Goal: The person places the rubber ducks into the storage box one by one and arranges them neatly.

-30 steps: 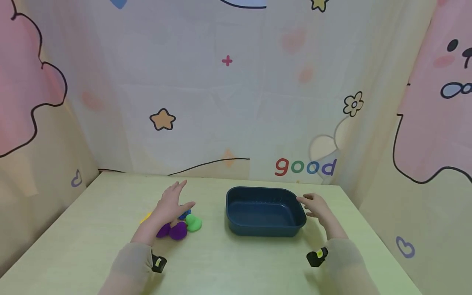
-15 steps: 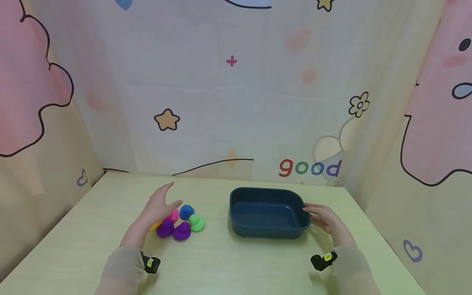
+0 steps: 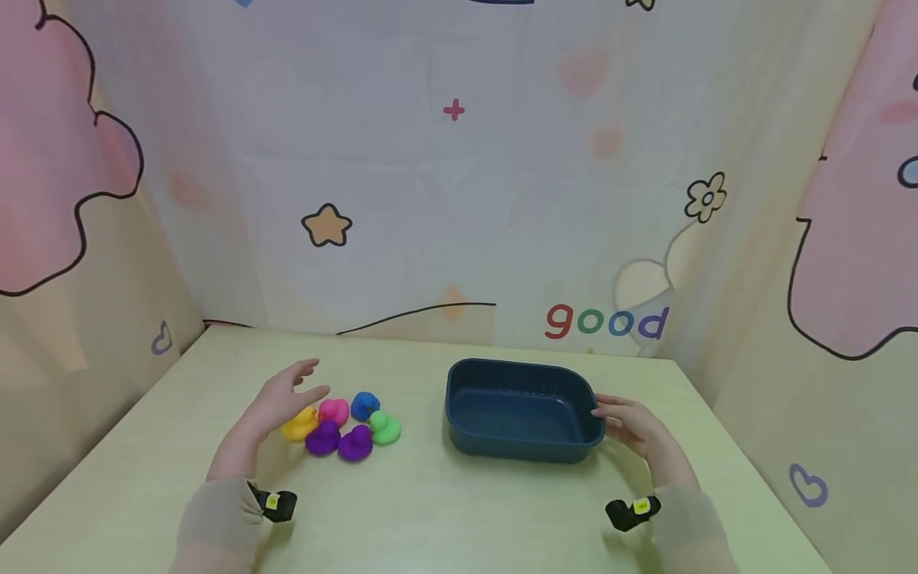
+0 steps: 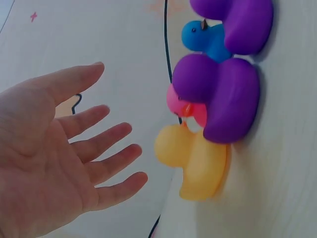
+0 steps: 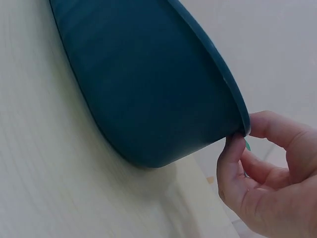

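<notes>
My left hand (image 3: 281,396) hovers above the yellow rubber duck (image 3: 300,426), its fingers spread and holding nothing. Grouped beside that duck are a pink duck (image 3: 334,410), a blue duck (image 3: 365,406), a green duck (image 3: 386,429) and two purple ducks, one on the left (image 3: 323,438) and one on the right (image 3: 355,444). In the left wrist view the green duck does not show. At the right, my right hand (image 3: 634,424) pinches the rim of a dark blue rectangular basin (image 3: 516,446) between thumb and fingers. The inside of the basin holds nothing.
The pale wooden table (image 3: 430,510) carries the ducks on the left and the basin right of centre. A printed curtain (image 3: 402,175) hangs behind the table and along both sides. Each wrist wears a small black camera, such as the left camera (image 3: 276,505).
My left hand has drawn left and back, uncovering the pink and yellow ducks. My right hand has come down to the basin's right end and taken hold of its rim.
</notes>
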A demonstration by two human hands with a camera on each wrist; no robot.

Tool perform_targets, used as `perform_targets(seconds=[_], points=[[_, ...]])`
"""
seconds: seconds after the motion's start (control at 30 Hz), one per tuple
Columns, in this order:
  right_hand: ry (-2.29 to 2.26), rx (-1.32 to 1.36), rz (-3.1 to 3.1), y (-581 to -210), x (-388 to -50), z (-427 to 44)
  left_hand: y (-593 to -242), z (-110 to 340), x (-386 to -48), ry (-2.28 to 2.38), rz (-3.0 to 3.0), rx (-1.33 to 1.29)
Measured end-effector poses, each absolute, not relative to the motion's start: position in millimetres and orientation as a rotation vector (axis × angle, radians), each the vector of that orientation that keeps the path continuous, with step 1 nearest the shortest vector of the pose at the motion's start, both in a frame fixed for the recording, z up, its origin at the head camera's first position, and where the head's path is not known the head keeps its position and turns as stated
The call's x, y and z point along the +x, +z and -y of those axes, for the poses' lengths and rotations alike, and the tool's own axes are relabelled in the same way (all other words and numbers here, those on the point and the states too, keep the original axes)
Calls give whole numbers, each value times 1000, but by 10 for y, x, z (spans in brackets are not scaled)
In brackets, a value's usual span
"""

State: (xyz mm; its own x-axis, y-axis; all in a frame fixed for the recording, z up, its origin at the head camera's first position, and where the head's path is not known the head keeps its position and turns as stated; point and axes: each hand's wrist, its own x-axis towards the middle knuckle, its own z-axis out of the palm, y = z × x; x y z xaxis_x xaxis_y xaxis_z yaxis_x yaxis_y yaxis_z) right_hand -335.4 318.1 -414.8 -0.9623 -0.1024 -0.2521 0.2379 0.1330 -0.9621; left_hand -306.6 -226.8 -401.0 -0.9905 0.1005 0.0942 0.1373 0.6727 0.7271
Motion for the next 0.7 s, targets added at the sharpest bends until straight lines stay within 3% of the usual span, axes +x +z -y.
perform_targets(seconds=[0.7], points=[[-1970, 13, -2037, -4249, -3248, -2950, -4269, 2699, -2981, -1453, 2910, -230]])
